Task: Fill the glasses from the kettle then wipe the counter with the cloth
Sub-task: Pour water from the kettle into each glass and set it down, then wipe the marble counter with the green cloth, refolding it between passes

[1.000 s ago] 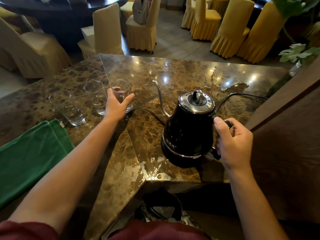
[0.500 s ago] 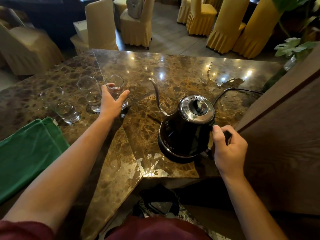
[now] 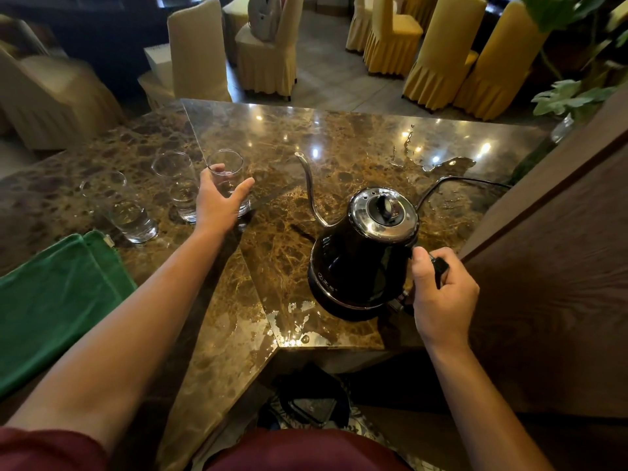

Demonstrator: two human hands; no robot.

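Three clear glasses stand in a row on the brown marble counter [image 3: 339, 141]. My left hand [image 3: 221, 202] wraps the right glass [image 3: 226, 168], which looks empty. The middle glass [image 3: 176, 185] and the left glass [image 3: 119, 205] each hold some water. A black gooseneck kettle [image 3: 360, 260] with a chrome lid sits on its base, spout pointing toward the glasses. My right hand [image 3: 441, 294] grips the kettle's black handle. A folded green cloth [image 3: 51, 300] lies on the counter at the left edge.
Water is spilled on the counter at the far right [image 3: 438, 163] and near the front corner [image 3: 295, 311]. The kettle's black cord [image 3: 458, 180] runs to the right. A wooden panel [image 3: 550, 283] rises at the right. Covered chairs [image 3: 441, 52] stand beyond the counter.
The view has tilted down a little. Both hands keep their holds; the kettle and glasses stay where they were.
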